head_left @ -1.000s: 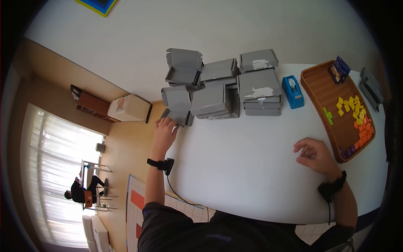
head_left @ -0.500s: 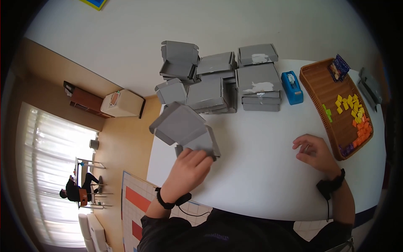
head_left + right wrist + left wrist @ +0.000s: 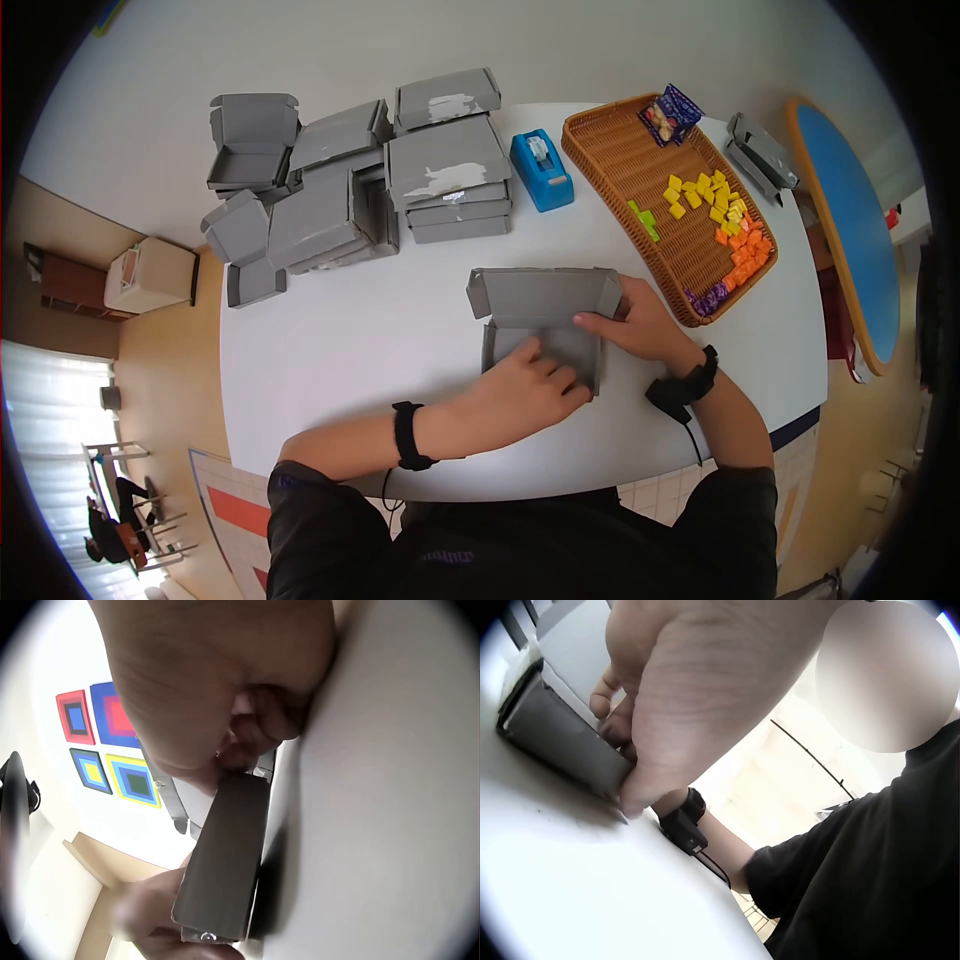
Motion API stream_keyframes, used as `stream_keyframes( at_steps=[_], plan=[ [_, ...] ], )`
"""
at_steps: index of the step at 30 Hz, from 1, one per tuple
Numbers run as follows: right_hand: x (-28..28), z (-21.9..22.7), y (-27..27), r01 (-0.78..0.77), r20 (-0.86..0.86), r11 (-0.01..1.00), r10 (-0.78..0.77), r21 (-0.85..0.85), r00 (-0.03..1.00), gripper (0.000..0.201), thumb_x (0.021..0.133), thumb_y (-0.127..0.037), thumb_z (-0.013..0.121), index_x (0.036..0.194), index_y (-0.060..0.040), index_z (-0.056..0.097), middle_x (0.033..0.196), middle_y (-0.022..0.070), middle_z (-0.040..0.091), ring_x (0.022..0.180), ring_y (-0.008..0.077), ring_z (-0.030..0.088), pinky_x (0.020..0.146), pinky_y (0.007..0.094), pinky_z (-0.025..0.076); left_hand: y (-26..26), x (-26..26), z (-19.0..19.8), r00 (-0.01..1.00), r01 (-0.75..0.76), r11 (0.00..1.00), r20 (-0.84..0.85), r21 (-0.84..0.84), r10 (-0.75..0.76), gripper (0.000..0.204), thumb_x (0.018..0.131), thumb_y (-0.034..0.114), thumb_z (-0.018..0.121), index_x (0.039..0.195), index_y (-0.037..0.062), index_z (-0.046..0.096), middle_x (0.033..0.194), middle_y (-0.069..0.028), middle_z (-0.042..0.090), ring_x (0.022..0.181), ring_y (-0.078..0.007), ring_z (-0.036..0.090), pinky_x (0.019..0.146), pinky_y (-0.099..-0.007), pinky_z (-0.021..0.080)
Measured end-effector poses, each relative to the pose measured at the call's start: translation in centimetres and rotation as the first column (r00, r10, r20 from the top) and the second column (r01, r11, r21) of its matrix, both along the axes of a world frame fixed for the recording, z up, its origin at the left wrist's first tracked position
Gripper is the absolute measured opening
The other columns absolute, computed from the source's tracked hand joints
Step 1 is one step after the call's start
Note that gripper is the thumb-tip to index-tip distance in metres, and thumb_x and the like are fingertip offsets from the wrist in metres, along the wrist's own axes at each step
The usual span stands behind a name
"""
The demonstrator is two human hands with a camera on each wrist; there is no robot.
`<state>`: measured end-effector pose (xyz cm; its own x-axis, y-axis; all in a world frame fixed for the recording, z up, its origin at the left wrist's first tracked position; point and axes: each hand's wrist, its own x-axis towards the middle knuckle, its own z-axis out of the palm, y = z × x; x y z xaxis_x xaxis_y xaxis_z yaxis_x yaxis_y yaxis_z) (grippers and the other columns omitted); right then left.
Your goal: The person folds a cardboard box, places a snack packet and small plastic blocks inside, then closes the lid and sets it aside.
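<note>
An open grey cardboard box [image 3: 545,295] stands on the white table in front of me, its lid raised at the far side. My left hand [image 3: 500,400] grips the near wall; in the left wrist view its thumb is outside the box wall [image 3: 562,739] and its fingers reach over the edge. My right hand [image 3: 648,322] holds the right side near the hinge, thumb over the inside and the other fingers partly hidden behind. The right wrist view shows the box's side wall [image 3: 225,855] close below that hand's fingers.
Grey boxes [image 3: 445,160] are stacked at the back left, two with lids open. A blue tape dispenser [image 3: 542,170] stands beside them. The wicker basket [image 3: 655,240] at right holds yellow, orange, green and purple pieces and a snack packet [image 3: 670,115]. Behind it lies grey cardboard [image 3: 762,155].
My left hand took an open box from the left stack and brought it to the table's front middle. The right hand moved in and took hold of its right side. The head view turned right.
</note>
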<state>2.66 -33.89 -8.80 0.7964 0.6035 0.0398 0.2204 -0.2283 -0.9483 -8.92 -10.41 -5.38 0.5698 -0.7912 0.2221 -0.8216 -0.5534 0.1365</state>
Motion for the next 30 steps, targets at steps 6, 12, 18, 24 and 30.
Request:
stream_keyframes(
  at_steps=[6,12,18,24,30],
  plan=[
    [-0.4,1.5,0.0,-0.003,-0.116,0.99,-0.013,-0.14,0.993,0.028,0.102,-0.022,0.082,0.11,0.0045,0.079,0.082,0.0034,0.075,0.071,0.007,0.064,0.065,0.0268,0.052,8.1,2.4,7.0,0.831,-0.306,0.941,-0.523,-0.149,0.187,0.014,0.101,0.019,0.072,0.096,0.0057,0.071,0.08,-0.0126,0.07,0.07,-0.0382,0.067,0.067,-0.0481,0.053],
    [0.1,0.2,0.1,0.003,-0.141,0.998,0.006,0.062,0.99,0.031,0.108,-0.016,0.073,0.13,0.0047,0.069,0.1,0.005,0.074,0.083,0.007,0.066,0.069,0.0255,0.053,12.7,5.3,4.6,0.76,-0.541,0.825,-0.325,0.166,0.563,0.011,0.099,0.012,0.069,0.101,0.0017,0.07,0.083,-0.0204,0.073,0.083,-0.0437,0.072,0.073,-0.052,0.054],
    [1.1,1.2,-1.0,-0.065,-0.348,0.99,0.105,0.126,0.932,0.036,0.114,-0.019,0.057,0.145,-0.0004,0.059,0.11,0.007,0.072,0.084,0.006,0.061,0.065,0.0217,0.051,11.5,6.8,4.4,0.66,-0.422,0.906,-0.672,0.036,0.335,0.042,0.096,0.006,0.066,0.138,0.0028,0.062,0.093,-0.0234,0.076,0.087,-0.0443,0.073,0.079,-0.0494,0.056],
    [1.0,0.9,-0.7,-0.066,-0.295,0.983,0.114,0.169,0.949,0.035,0.114,-0.019,0.055,0.145,-0.0032,0.06,0.112,0.0081,0.073,0.079,0.0055,0.057,0.064,0.0207,0.049,12.9,6.7,4.2,0.611,-0.307,0.952,-0.765,0.008,0.203,0.069,0.092,0.005,0.068,0.158,0.0038,0.049,0.092,-0.0192,0.078,0.081,-0.0355,0.075,0.075,-0.0424,0.058],
    [0.7,0.4,-0.9,-0.104,-0.18,0.994,0.11,0.042,0.978,0.03,0.11,-0.012,0.066,0.139,-0.0054,0.065,0.112,0.0038,0.075,0.08,0.0023,0.055,0.065,0.0208,0.047,13.5,7.2,3.4,0.555,-0.25,0.964,-0.829,-0.09,0.067,0.084,0.093,0.019,0.083,0.165,0.0037,0.044,0.089,-0.0168,0.077,0.076,-0.0286,0.074,0.071,-0.0374,0.059]
  ],
)
